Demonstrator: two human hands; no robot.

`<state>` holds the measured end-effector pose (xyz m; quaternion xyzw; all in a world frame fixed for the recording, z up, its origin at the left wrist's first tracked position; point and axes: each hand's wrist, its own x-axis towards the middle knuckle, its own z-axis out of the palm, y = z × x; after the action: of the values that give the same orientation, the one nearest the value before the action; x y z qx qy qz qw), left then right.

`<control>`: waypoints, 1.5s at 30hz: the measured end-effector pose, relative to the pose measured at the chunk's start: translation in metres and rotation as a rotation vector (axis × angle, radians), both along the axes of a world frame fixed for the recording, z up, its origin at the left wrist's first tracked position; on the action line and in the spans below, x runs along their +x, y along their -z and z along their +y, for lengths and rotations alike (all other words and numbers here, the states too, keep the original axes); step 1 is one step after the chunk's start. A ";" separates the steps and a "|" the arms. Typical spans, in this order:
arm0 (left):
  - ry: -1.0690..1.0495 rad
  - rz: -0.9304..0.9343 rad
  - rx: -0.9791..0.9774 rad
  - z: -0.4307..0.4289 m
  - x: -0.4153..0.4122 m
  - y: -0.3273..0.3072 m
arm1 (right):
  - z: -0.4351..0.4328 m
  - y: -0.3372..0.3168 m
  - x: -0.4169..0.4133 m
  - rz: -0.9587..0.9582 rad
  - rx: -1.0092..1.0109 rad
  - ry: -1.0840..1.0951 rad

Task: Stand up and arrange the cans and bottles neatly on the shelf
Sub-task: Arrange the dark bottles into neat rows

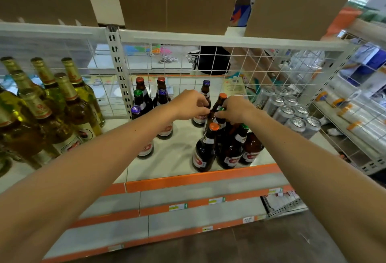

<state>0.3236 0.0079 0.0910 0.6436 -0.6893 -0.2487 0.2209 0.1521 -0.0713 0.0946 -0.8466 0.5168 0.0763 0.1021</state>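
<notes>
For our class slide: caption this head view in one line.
Left hand and right hand pinch necks of brown bottles on the shelf, beside upright silver cans.

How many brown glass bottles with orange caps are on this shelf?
2. One orange-capped brown glass bottle tilts between the left hand and right hand; the other stands upright at the group's front. The hands may hide more.

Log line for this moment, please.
left hand: pinches neck of tilted orange-capped bottle | right hand: grips green-capped bottle | cans: upright, right of bottles | step: straightening bottles
</notes>
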 end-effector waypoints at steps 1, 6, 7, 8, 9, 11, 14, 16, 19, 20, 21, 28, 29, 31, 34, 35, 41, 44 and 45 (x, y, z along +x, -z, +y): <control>-0.011 -0.008 0.016 0.001 0.004 0.003 | 0.000 0.001 0.003 0.016 -0.020 -0.012; -0.043 -0.038 0.053 0.005 0.022 0.014 | -0.004 -0.004 0.017 0.042 -0.039 -0.077; -0.049 -0.040 0.056 0.005 0.024 0.015 | -0.005 -0.004 0.021 0.046 -0.046 -0.089; -0.055 -0.039 0.062 0.005 0.027 0.016 | -0.005 -0.004 0.025 0.046 -0.053 -0.099; -0.063 -0.035 0.069 0.005 0.029 0.017 | -0.005 -0.004 0.029 0.049 -0.057 -0.108; -0.084 -0.013 0.076 0.005 0.031 0.022 | -0.005 -0.005 0.036 0.057 -0.058 -0.125; -0.111 0.042 0.082 0.004 0.032 0.032 | -0.005 -0.009 0.047 0.052 -0.054 -0.175; -0.119 0.066 0.084 0.002 0.032 0.038 | -0.006 -0.012 0.055 0.019 -0.027 -0.203; -0.137 0.107 0.063 0.000 0.033 0.042 | -0.008 -0.018 0.067 -0.031 0.021 -0.222; -0.152 0.119 0.044 -0.001 0.035 0.043 | -0.008 -0.019 0.072 -0.050 0.023 -0.227; -0.169 0.129 0.020 -0.001 0.037 0.043 | -0.007 -0.020 0.076 -0.071 0.029 -0.233; -0.262 0.003 -0.058 0.003 0.055 0.045 | -0.003 -0.008 0.097 -0.246 0.164 -0.267; -0.270 -0.020 -0.048 0.004 0.056 0.044 | -0.004 -0.006 0.097 -0.277 0.185 -0.264; -0.286 -0.070 -0.026 0.005 0.061 0.043 | -0.006 -0.006 0.095 -0.324 0.235 -0.246; -0.286 -0.133 0.027 0.004 0.066 0.038 | -0.011 -0.008 0.089 -0.296 0.267 -0.216; -0.280 -0.150 0.043 0.003 0.068 0.036 | -0.013 -0.009 0.087 -0.274 0.265 -0.210; -0.227 -0.256 0.088 0.005 0.070 0.032 | -0.021 -0.002 0.074 -0.190 0.233 -0.182; -0.226 -0.287 0.095 0.008 0.075 0.033 | -0.023 0.003 0.069 -0.176 0.245 -0.173; -0.228 -0.287 0.095 0.009 0.077 0.033 | -0.024 0.004 0.068 -0.172 0.246 -0.170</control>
<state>0.4003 0.0167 0.0579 0.7561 -0.6239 -0.1598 0.1164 0.2201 -0.0950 0.0902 -0.8717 0.4195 0.0744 0.2419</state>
